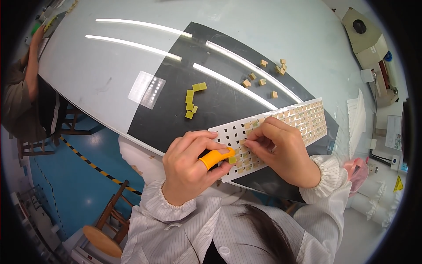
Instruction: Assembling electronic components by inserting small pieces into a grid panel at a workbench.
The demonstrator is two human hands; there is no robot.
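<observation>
A long white board (226, 128) with rows of small dark square holes lies slanted in front of me. Small tan pieces (303, 115) fill most of its rows; several holes near its left end are bare. My left hand (189, 160) rests over that end, an orange finger sleeve (214, 158) on one finger. Between this finger and the thumb it pinches a small yellow-green block (232, 160). Over the board's middle, my right hand (283, 147) is closed, thumb and fingertips together beside the tan pieces. Whatever they hold is too small to make out.
On the black mat (162, 101) lie several yellow-green blocks (189, 99) and, farther right, loose tan blocks (262, 82). A translucent sheet (147, 89) lies at the mat's left edge. Another person's arm (33, 66) reaches in at far left. A wooden stool (103, 240) stands at lower left.
</observation>
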